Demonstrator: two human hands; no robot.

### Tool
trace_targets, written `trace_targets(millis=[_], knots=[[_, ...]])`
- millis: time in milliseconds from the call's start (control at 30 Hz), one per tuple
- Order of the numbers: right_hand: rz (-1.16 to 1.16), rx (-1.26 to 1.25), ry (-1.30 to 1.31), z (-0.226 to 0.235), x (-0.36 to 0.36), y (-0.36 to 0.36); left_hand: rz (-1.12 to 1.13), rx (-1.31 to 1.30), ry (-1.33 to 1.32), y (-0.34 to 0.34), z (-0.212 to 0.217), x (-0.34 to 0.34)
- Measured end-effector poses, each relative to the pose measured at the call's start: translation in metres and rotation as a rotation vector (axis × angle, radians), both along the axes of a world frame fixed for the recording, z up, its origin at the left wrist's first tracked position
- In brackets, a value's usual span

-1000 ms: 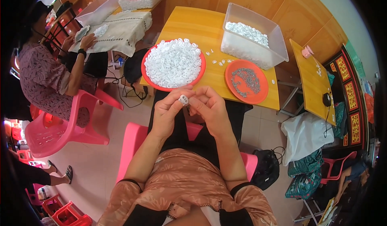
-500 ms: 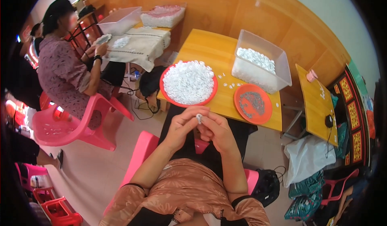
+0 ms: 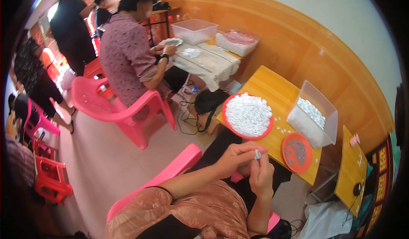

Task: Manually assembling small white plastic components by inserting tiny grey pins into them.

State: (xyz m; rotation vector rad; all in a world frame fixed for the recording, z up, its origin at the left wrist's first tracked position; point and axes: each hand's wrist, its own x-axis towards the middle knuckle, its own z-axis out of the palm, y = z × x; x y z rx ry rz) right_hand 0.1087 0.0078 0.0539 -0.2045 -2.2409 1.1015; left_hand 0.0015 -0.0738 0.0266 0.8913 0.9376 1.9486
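In front of my lap, a small white plastic piece (image 3: 257, 154) is pinched between the fingertips of my left hand (image 3: 235, 159) and my right hand (image 3: 260, 175). Both hands are closed on it, and my fingers partly cover it. Just beyond them, on the yellow table (image 3: 272, 85), stands a round red tray (image 3: 257, 137) heaped with similar white pieces. To its right, an orange-red plate (image 3: 303, 168) holds small grey parts, too small to make out.
A clear plastic bin (image 3: 326, 137) of white pieces stands at the table's right, with loose white pieces (image 3: 282, 129) nearby. At left, a co-worker (image 3: 128, 55) sits on a pink chair (image 3: 93, 107) by a cloth-covered table (image 3: 208, 64). Another yellow table (image 3: 347, 179) is at right.
The view has swung left, so the tables and trays now lie farther right and lower in the picture. Both hands still pinch the small white piece.
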Motion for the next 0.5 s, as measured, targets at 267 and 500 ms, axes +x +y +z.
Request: trace_targets(millis=[267,500], knots=[[-0.061,0.166,0.119,-0.015,-0.009,0.007,-0.006,0.047,0.033,0.0,0.002,0.002],[-0.179,0.259,0.123,-0.032,-0.007,0.013,0.045,0.081,0.098,0.01,-0.008,0.012]])
